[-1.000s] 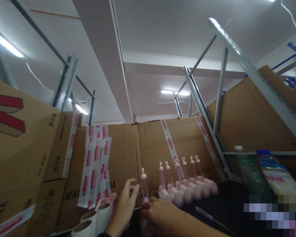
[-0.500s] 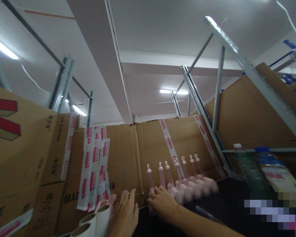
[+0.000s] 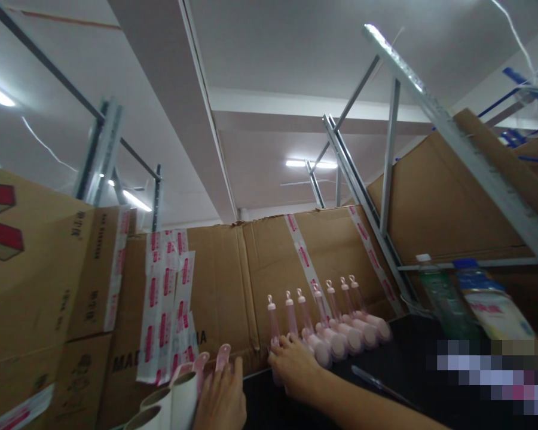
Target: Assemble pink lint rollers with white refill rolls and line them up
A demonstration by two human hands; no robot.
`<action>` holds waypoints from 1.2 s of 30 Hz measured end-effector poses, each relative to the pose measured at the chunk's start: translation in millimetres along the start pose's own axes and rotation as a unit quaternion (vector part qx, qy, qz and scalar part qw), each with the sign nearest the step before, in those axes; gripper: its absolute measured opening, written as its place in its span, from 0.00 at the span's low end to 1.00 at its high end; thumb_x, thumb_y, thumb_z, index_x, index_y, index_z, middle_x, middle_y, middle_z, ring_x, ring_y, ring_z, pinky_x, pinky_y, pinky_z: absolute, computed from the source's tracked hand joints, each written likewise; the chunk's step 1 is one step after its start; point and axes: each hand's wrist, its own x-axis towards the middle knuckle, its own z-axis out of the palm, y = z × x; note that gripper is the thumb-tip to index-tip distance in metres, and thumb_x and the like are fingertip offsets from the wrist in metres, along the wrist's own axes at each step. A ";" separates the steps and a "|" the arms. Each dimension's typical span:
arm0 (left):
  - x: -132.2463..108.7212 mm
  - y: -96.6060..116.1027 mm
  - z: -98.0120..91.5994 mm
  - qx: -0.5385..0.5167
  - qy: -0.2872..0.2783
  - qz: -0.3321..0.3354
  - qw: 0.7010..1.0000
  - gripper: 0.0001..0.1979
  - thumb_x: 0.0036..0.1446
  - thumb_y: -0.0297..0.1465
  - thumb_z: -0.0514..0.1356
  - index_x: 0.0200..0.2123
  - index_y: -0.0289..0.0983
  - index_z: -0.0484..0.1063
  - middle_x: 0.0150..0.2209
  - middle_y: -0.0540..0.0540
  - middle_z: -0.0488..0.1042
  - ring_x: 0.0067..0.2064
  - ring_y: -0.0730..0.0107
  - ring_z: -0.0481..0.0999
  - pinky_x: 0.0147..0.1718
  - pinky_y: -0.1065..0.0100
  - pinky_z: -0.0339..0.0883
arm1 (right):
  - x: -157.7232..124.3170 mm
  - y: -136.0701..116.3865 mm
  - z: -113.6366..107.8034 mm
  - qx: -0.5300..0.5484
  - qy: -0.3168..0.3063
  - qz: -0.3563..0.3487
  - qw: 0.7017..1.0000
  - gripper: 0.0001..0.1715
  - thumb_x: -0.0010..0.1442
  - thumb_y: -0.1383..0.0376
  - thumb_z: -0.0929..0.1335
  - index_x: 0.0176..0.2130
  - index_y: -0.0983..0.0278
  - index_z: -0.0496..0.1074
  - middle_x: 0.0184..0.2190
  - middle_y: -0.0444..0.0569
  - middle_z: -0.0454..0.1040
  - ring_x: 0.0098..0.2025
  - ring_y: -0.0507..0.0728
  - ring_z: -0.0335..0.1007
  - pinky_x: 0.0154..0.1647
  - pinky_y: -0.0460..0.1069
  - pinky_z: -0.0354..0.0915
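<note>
My right hand reaches in from the right with its fingers bent around the leftmost pink tube, a see-through upright piece topped by a pale cap with a ring. Beside it runs a row of similar ringed tubes, with fat pale pink cylinders at their lower ends. My left hand is at the bottom centre, fingers closed around a pink tab with a hole that sticks up above them; its lower part is hidden. Left of that hand stand several hollow white rolls, with further pink tabs behind them.
A brown cardboard wall with printed tape closes off the back, and a large carton stands left. On the black surface lies a pen-like object. A green bottle and a blue-capped container stand right, below metal framing.
The view has shifted slightly. My left hand has moved a little left and down, and more of the pink tab shows above its fingers. My right hand stays at the leftmost tube.
</note>
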 end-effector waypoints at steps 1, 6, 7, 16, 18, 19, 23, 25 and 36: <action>-0.1 -0.5 1.1 -0.003 -0.001 0.000 1.000 0.29 0.55 0.18 0.47 0.59 0.30 0.67 0.66 0.32 0.58 0.65 0.55 0.62 0.65 0.44 0.42 | -1.3 -1.3 -0.6 0.002 0.006 0.000 1.000 0.24 0.47 0.64 0.73 0.45 0.66 0.72 0.52 0.58 0.71 0.53 0.66 0.64 0.54 0.61 0.60; -0.7 -1.0 -0.8 -0.020 0.008 -0.003 1.000 0.29 0.54 0.18 0.47 0.59 0.30 0.67 0.64 0.32 0.62 0.66 0.56 0.61 0.66 0.42 0.35 | -9.7 -8.0 -19.7 0.033 0.041 0.018 0.998 0.16 0.56 0.65 0.66 0.46 0.66 0.71 0.50 0.59 0.72 0.52 0.66 0.65 0.55 0.62 0.59; -1.3 -0.9 -1.9 -0.022 0.012 -0.004 1.000 0.29 0.54 0.18 0.47 0.59 0.30 0.67 0.64 0.32 0.63 0.66 0.56 0.60 0.66 0.41 0.33 | -10.7 -10.0 -25.2 0.043 0.044 0.023 0.998 0.16 0.57 0.65 0.65 0.46 0.66 0.70 0.50 0.58 0.72 0.51 0.65 0.65 0.54 0.61 0.60; -5.0 -1.1 0.8 -0.005 0.032 -0.026 0.999 0.29 0.53 0.19 0.49 0.59 0.31 0.68 0.66 0.34 0.60 0.64 0.54 0.64 0.67 0.42 0.33 | -7.7 -32.8 -48.4 0.092 0.061 0.030 0.993 0.15 0.60 0.65 0.63 0.46 0.66 0.70 0.50 0.58 0.71 0.52 0.66 0.64 0.54 0.61 0.60; -5.6 -1.3 0.1 0.005 0.034 -0.033 0.999 0.29 0.52 0.18 0.49 0.58 0.31 0.68 0.66 0.35 0.60 0.64 0.53 0.64 0.67 0.43 0.33 | -7.5 -36.5 -50.3 0.102 0.058 0.028 0.993 0.15 0.60 0.65 0.63 0.46 0.66 0.70 0.51 0.58 0.71 0.52 0.66 0.64 0.54 0.62 0.60; -6.2 -1.5 -0.4 0.009 0.034 -0.033 0.999 0.29 0.52 0.18 0.49 0.58 0.31 0.69 0.66 0.36 0.60 0.63 0.52 0.65 0.67 0.43 0.32 | -7.7 -38.0 -51.5 0.108 0.057 0.025 0.992 0.15 0.60 0.65 0.63 0.46 0.66 0.70 0.51 0.58 0.71 0.52 0.66 0.64 0.55 0.62 0.60; -8.1 -3.7 0.5 0.023 0.029 -0.018 0.999 0.28 0.52 0.17 0.48 0.56 0.31 0.71 0.66 0.36 0.60 0.60 0.50 0.68 0.67 0.42 0.31 | -9.3 -42.0 -55.3 0.126 0.061 0.017 0.990 0.14 0.59 0.64 0.64 0.45 0.65 0.71 0.51 0.57 0.71 0.53 0.66 0.64 0.56 0.62 0.59; -7.2 -5.5 3.9 0.023 0.026 -0.015 0.999 0.28 0.52 0.17 0.47 0.55 0.30 0.72 0.66 0.36 0.60 0.60 0.50 0.68 0.67 0.41 0.31 | -9.6 -43.1 -55.5 0.130 0.061 0.016 0.989 0.14 0.59 0.64 0.64 0.44 0.65 0.72 0.50 0.57 0.72 0.53 0.65 0.64 0.58 0.62 0.58; -0.6 -4.7 -0.5 -0.014 0.026 -0.005 1.000 0.26 0.56 0.20 0.46 0.55 0.28 0.70 0.57 0.34 0.72 0.51 0.55 0.76 0.65 0.43 0.36 | -11.7 -39.4 -61.2 0.163 0.069 0.031 0.984 0.12 0.59 0.64 0.65 0.41 0.66 0.74 0.48 0.56 0.72 0.52 0.65 0.64 0.54 0.60 0.60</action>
